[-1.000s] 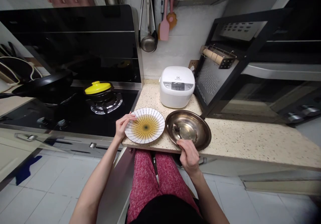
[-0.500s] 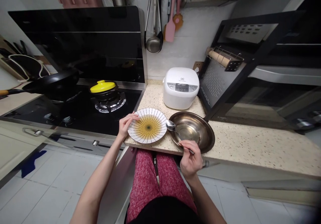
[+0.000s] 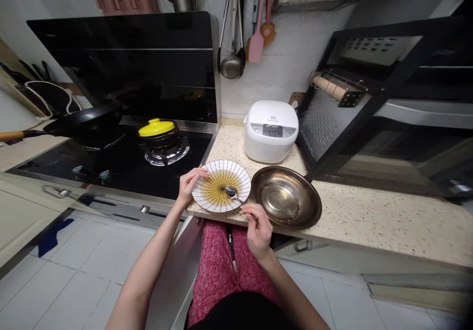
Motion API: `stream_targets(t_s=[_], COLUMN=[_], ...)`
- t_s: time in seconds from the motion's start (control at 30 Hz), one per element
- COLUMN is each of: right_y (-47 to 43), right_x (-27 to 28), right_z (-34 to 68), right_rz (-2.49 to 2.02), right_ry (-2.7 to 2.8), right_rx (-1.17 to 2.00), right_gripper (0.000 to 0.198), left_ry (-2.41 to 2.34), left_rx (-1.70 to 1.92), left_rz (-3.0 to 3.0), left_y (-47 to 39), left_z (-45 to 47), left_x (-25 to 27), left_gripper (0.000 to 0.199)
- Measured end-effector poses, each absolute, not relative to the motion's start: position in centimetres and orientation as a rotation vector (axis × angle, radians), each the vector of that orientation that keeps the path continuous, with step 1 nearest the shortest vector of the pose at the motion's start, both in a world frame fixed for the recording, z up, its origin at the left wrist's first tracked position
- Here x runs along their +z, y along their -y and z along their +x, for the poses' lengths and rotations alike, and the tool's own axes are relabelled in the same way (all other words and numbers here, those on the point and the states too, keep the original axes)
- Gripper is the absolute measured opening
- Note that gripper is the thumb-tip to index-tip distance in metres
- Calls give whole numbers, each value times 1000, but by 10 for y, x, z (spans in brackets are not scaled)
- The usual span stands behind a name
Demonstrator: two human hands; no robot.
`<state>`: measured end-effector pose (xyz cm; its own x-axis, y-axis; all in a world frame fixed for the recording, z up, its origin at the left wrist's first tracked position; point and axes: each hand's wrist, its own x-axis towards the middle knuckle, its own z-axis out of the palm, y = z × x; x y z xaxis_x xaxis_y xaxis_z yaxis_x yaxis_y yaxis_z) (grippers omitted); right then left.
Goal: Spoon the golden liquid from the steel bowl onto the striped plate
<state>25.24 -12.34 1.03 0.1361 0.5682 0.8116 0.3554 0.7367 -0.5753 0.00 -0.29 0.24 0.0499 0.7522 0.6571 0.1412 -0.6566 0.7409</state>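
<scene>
Kitchen, white wall, pale floor tiles (image 3: 66, 280). Speckled tabletop (image 3: 369, 216) runs from the middle of the frame to the right edge; black stove (image 3: 133, 187) fills the left side. White plate (image 3: 242, 177) with dark radiating lines and a yellowish middle sits at center, near the tabletop's front edge; can't tell if the yellow is liquid or glaze. Left hand (image 3: 190, 184) at the plate's left rim, fingers laid over it, thumb mostly hidden; can't tell if its grip clamps or just rests. Right hand (image 3: 259, 229) just below and right of the plate, grip pinched together on a spoon (image 3: 231, 192) by its handle. Spoon's bowl is over the plate's middle, pointing left; can't tell if it touches. Metal basin (image 3: 284, 197) just right of the plate. White rice cooker (image 3: 271, 135) behind them, upper center-right. On the stove: dark pot with yellow lid (image 3: 157, 127) left of center, black wok (image 3: 86, 120) farther left, wooden handle toward the left edge. Hanging at top center: ladle (image 3: 231, 67), pink spatula (image 3: 256, 47). Black rack (image 3: 321, 118) at right. Blue cloth (image 3: 54, 236) on the floor, lower left.
</scene>
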Motion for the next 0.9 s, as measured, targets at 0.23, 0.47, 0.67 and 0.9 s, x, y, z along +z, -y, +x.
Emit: stream_targets(t_s=[0.23, 0.47, 0.67, 0.9], right_y=[122, 125, 126, 127], right_x=[5, 2, 0, -5], right_z=[249, 247, 243, 242], right_rz=[-826, -841, -850, -911], right_ry=[1479, 1486, 1447, 1385], right_rx=[192, 219, 252, 378], right_gripper=[19, 19, 19, 14], left_ry=[-868, -878, -871, -860], left_rx=[1663, 1667, 1674, 1679], left_rz=[1843, 1821, 1812, 1813], left_y=[3, 3, 2, 2], left_z=[1, 3, 3, 3], left_x=[5, 5, 4, 6], left_gripper=[34, 35, 37, 38])
